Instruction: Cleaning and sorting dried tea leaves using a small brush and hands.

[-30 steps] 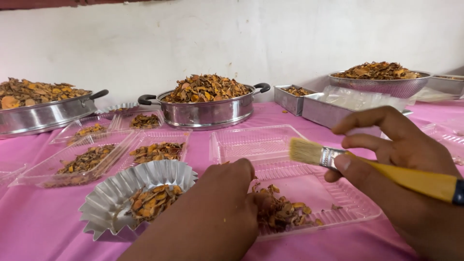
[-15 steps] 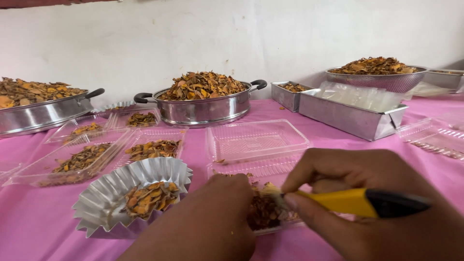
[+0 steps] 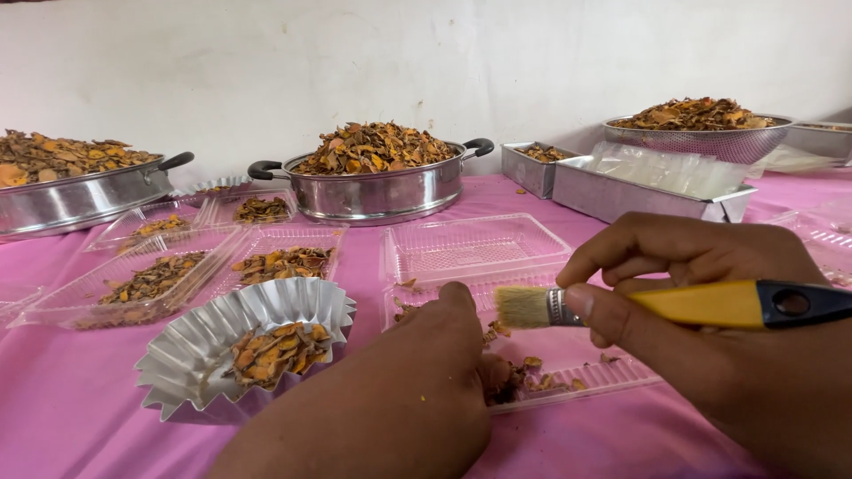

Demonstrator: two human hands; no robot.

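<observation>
My right hand [image 3: 710, 319] grips a paintbrush [image 3: 674, 306] with a yellow handle and pale bristles, held level above a clear plastic tray [image 3: 612, 372]. The bristles point left toward my left hand [image 3: 417, 390]. My left hand rests closed on the tray's near left part, pinching a clump of dried orange-brown pieces [image 3: 519, 377]. Only a few pieces lie loose in that tray. Just left of my left hand stands a fluted foil cup [image 3: 186, 355] partly filled with the same dried pieces.
A second clear tray [image 3: 470, 248] lies behind the first. More clear trays [image 3: 160, 279] with pieces lie at the left. Steel pans [image 3: 373, 191] heaped with pieces stand at the wall, with rectangular tins [image 3: 621, 191] and a colander [image 3: 701, 137] at the right. A pink cloth [image 3: 71, 408] covers the table.
The brush had dipped down into the pieces in the tray and has now lifted and turned level. The heap in the tray has shrunk; my left hand stays on it.
</observation>
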